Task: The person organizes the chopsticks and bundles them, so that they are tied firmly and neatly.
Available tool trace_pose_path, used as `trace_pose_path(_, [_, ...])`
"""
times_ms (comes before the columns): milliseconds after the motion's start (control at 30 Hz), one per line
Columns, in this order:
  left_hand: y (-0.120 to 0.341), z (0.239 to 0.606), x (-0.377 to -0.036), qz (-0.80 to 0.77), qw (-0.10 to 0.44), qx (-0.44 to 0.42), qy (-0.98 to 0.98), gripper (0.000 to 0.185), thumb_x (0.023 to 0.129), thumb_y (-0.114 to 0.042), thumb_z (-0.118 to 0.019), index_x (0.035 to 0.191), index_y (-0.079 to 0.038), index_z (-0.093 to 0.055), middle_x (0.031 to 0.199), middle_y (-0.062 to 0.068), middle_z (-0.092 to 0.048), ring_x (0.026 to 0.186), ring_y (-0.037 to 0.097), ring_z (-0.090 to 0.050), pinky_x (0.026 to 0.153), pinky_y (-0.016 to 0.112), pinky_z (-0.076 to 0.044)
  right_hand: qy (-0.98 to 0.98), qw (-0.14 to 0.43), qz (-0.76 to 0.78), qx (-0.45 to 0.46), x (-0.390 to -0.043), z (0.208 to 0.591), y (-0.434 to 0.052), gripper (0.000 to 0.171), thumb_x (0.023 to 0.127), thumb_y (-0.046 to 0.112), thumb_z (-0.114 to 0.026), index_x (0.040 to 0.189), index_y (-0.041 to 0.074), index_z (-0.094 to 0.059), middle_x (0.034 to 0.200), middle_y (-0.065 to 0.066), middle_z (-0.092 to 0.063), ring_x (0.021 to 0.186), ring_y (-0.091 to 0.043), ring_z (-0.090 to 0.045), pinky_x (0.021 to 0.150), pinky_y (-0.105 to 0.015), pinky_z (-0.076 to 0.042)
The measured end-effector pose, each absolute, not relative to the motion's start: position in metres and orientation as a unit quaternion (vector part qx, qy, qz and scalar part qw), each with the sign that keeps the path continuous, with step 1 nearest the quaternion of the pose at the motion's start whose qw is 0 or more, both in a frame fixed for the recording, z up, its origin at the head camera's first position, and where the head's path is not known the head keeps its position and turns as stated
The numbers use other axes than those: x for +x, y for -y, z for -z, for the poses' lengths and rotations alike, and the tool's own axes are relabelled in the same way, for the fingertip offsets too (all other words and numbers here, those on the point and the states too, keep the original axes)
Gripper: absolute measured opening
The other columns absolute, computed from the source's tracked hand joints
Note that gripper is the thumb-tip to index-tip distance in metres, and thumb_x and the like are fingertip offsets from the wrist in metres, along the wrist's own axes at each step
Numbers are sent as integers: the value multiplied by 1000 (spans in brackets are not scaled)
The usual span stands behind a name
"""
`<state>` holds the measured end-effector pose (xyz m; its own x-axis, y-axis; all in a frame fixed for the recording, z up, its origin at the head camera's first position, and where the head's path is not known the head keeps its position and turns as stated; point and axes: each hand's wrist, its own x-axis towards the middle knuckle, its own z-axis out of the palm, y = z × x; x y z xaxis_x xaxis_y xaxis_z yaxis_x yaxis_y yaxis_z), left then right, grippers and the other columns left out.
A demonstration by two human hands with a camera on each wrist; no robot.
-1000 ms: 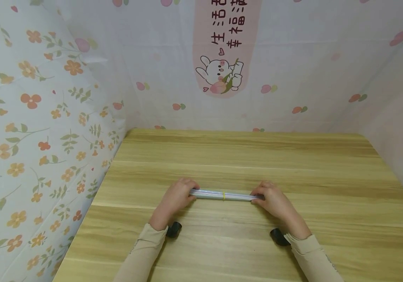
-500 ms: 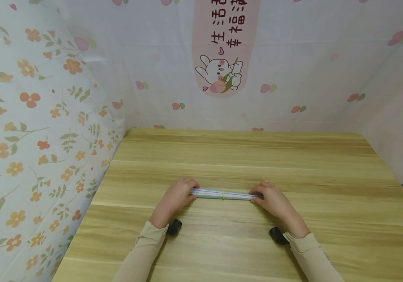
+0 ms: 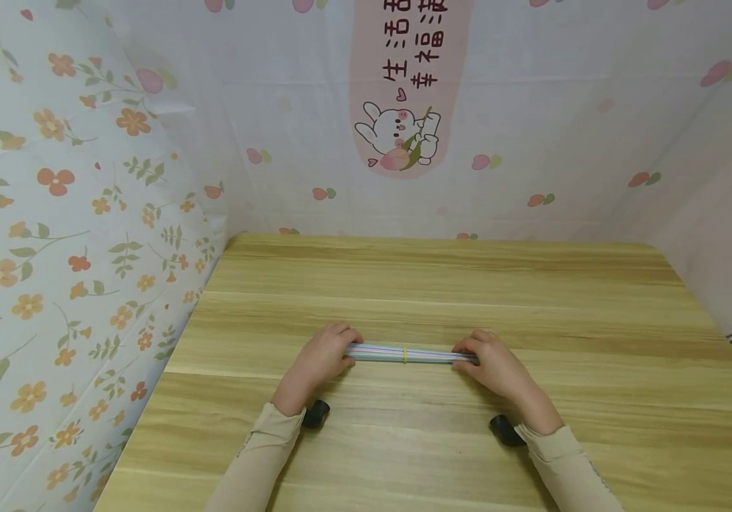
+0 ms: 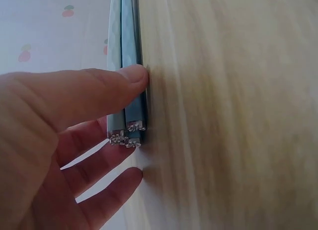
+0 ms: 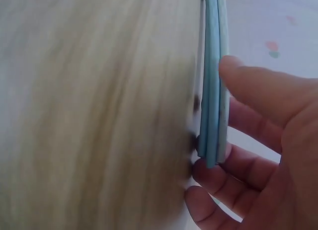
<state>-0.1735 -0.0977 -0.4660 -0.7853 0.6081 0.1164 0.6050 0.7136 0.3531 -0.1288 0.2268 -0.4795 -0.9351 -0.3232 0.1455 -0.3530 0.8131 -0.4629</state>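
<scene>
A bundle of chopsticks, pale blue with pinkish streaks, lies crosswise low over the table. A yellow band circles its middle. My left hand pinches the left end between thumb and fingers; in the left wrist view the chopsticks have silvery, sparkling ends. At the opposite end, my right hand holds the chopsticks with the thumb on one side and fingers on the other. The right wrist view shows plain, narrow tips there. Whether the bundle touches the table cannot be told.
The wood-grain table spreads around both hands. A printed white cloth hangs behind it, and a floral cloth lines the left side. Black wrist cameras sit under both wrists, the left camera and the right camera.
</scene>
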Motion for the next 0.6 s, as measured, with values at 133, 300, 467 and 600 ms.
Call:
trace_pose_path(133, [99, 465, -174, -194, 13, 328, -924, 32, 77, -9, -78, 106, -6, -65, 109, 7, -62, 106, 28, -55, 90, 40, -47, 949, 32, -253, 187, -129, 476, -228, 20, 83, 17, -72, 101, 8, -71, 90, 1, -60, 80, -12, -51, 71, -31, -46])
trace_pose_path(300, [103, 464, -175, -197, 17, 334, -922, 36, 77, -16, -79, 110, -7, -64, 111, 7, -61, 107, 27, -55, 93, 39, -46, 946, 31, -253, 197, -127, 468, -231, 28, 86, 18, -70, 110, 4, -69, 107, -11, -64, 96, -27, -60, 83, -43, -49])
trace_pose_path(467, [108, 457, -177, -213, 22, 322, -922, 49, 82, -26, -74, 123, -4, -60, 131, 16, -54, 121, 35, -51, 99, 44, -43, 952, 29, -245, 183, -124, 458, -238, 38, 89, 22, -66, 121, 1, -63, 126, -25, -56, 119, -44, -48, 97, -58, -39])
trace_pose_path(600, [114, 446, -179, -197, 13, 289, -937, 60, 87, -37, -67, 134, -2, -52, 145, 21, -41, 131, 41, -41, 103, 49, -39, 952, 40, -243, 180, -124, 448, -244, 44, 92, 22, -62, 128, -3, -57, 131, -30, -51, 124, -48, -40, 98, -62, -35])
